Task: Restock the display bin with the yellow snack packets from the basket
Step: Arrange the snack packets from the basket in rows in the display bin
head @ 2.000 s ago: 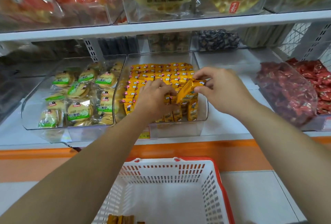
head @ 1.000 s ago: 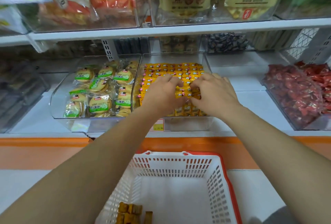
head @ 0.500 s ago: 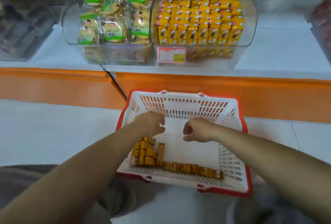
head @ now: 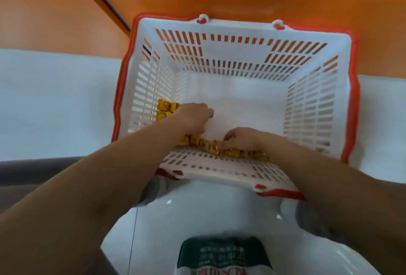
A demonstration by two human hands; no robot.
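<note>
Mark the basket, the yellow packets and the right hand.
basket (head: 239, 26), head view, far rim.
yellow packets (head: 208, 146), head view, row by the near wall.
right hand (head: 243, 138), head view, back of the hand.

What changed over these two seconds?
Both hands left the bin, the right letting go of its packet there, and dropped into the basket: left hand over the packets by the left wall, right hand with fingers on the near row. No grip is clear yet. Basket and its packets stayed put.

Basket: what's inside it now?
Yellow snack packets along its near wall and left side, plus left hand and right hand. Whatever lies under the hands is covered.
</note>
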